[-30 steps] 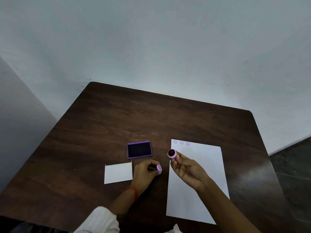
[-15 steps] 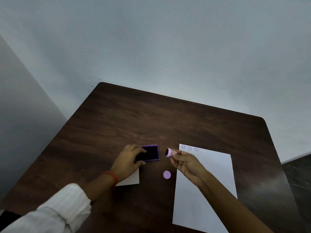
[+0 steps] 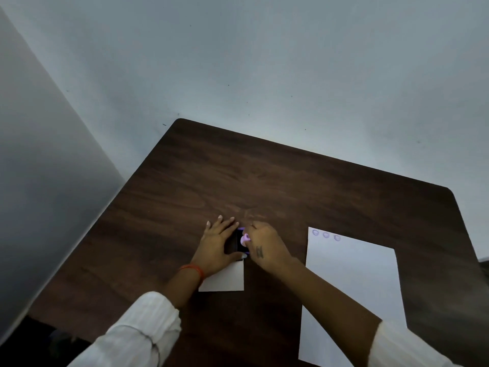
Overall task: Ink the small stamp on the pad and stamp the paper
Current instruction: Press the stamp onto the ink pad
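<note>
Two hands at ink pad (image 3: 236, 245) (mostly hidden), left hand (image 3: 217, 246) spread flat, bracing pad, gripping nothing, right hand (image 3: 264, 246) pinching small stamp (image 3: 245, 238) down onto pad, paper (image 3: 352, 295) right of pad, three prints (image 3: 326, 235) along far edge, white card (image 3: 225, 280) just nearside of pad.

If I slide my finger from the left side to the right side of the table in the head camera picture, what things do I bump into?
Left hand → small stamp → right hand → big paper with three round stamp marks at its top.
</note>
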{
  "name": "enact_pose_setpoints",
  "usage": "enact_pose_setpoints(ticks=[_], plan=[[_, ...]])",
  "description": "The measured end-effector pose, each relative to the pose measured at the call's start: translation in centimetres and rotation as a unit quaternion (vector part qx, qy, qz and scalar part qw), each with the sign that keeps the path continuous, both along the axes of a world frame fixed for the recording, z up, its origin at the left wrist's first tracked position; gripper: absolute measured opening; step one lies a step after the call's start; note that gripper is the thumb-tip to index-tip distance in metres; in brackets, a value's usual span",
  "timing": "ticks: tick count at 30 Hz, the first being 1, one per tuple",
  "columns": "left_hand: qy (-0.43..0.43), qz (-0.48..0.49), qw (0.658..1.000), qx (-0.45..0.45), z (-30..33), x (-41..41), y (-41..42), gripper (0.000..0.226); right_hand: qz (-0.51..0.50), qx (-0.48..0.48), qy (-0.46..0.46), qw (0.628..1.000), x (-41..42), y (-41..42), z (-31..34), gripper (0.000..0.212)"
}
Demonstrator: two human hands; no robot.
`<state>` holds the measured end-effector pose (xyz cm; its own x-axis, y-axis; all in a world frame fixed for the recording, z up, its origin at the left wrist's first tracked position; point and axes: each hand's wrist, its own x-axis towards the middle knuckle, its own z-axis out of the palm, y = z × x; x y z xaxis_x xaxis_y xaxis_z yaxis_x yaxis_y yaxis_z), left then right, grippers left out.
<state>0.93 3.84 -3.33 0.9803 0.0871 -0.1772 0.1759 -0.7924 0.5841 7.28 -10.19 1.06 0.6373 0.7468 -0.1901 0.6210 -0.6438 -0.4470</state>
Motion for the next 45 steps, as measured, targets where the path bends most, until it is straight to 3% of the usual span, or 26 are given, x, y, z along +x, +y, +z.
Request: enact_pose_setpoints(ticks=[6, 12, 18, 22, 27, 35, 41, 45], plan=[[-0.024, 0.006, 0.999, -0.026, -0.9, -0.2, 0.1, 0.097, 0.046, -0.081, -0.113, 0.989, -0.9, 0.1, -1.4, 0.040], [-0.033, 0.009, 0.999, -0.038, -1.5, -0.1, 0.2, 0.096, -0.037, -0.063, -0.086, 0.994, -1.9, 0.7, -1.5, 0.049], [-0.040, 0.004, 0.998, -0.050, -1.5, -0.1, 0.2, 0.095, 0.054, 0.005, -0.159, 0.986, -0.5, -0.4, -2.2, 0.030], [-0.034, 0.008, 0.998, -0.045, -1.3, 0.0, 0.0, 0.079, 0.011, 0.009, -0.123, 0.992, -1.2, 0.0, -2.2, 0.035], [-0.033, 0.006, 0.998, -0.056, -1.5, -0.1, 0.2, 0.093, -0.042, 0.049, -0.057, 0.996, -0.2, -0.1, -1.1, 0.021], [-0.048, 0.013, 0.997, -0.061, -1.9, 0.0, 0.2, 0.094, 0.007, 0.030, -0.144, 0.989, 0.3, -0.7, -2.1, 0.020], [-0.040, 0.016, 0.997, -0.063, -1.7, 0.1, 0.1, 0.081, -0.042, -0.037, -0.099, 0.993, 0.0, 0.7, -1.3, 0.044], [-0.043, 0.015, 0.997, -0.060, -1.8, 0.1, 0.1, 0.079, -0.005, -0.034, -0.119, 0.992, 0.1, 0.2, -1.4, 0.039]])
